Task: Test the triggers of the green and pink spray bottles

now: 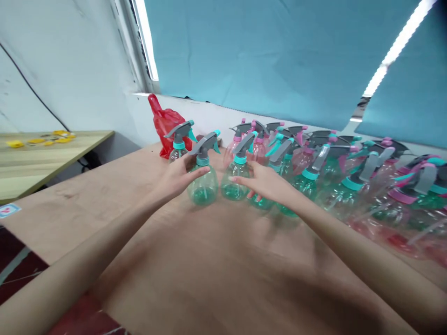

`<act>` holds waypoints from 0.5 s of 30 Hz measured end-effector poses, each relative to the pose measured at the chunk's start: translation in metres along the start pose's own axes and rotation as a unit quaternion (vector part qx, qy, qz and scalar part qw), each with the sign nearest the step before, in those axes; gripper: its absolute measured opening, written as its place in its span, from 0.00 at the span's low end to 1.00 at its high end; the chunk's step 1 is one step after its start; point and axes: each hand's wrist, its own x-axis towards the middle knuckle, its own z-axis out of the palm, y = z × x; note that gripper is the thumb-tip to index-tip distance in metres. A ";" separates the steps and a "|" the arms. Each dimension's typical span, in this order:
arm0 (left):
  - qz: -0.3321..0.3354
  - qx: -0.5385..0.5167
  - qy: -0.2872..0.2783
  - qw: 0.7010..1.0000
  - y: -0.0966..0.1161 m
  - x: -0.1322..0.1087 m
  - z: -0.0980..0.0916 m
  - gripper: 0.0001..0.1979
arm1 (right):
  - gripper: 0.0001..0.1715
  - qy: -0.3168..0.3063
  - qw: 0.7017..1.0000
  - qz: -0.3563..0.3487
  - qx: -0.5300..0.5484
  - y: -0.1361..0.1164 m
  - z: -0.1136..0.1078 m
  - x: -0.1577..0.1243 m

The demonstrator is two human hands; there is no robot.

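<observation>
Two hands on two bottles here, side by side at the back of the desk [108, 190]. The left hand [181, 176] has its fingers around the left bottle [202, 190], thumb across the front just below the teal collar; the other fingers are hidden behind. Over on the right, the right hand [267, 185] holds the right bottle [233, 188], thumb lying across its front, other fingers bent round the right side. Both bottles stand upright, green and clear, grey spray heads on top, a narrow gap between them.

Just behind the left bottle, another spray bottle [179, 145], and beside that a crumpled red plastic piece [168, 120]. Off to the right, a crowded bunch of pink and green bottles [309, 186], packed close. On writing: a blue-edged sticker [9, 210] with red marks sits at the desk's left edge, too small to read. Farther left, yellow pieces [63, 134] lie on a wooden table [21, 172].
</observation>
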 end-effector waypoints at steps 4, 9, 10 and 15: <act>0.009 0.032 -0.009 0.999 -0.003 0.010 -0.001 0.24 | 0.55 0.016 0.999 0.022 -0.020 -0.004 0.009 0.011; 0.026 0.062 -0.012 0.998 -0.014 0.027 -0.001 0.24 | 0.55 0.057 0.997 0.013 -0.049 -0.008 0.015 0.017; 0.029 0.067 -0.012 0.997 -0.016 0.031 -0.001 0.23 | 0.56 0.054 0.997 0.015 -0.045 -0.008 0.016 0.018; 0.037 0.080 -0.014 0.996 -0.022 0.041 -0.002 0.22 | 0.56 0.037 0.998 0.035 -0.031 -0.010 0.014 0.018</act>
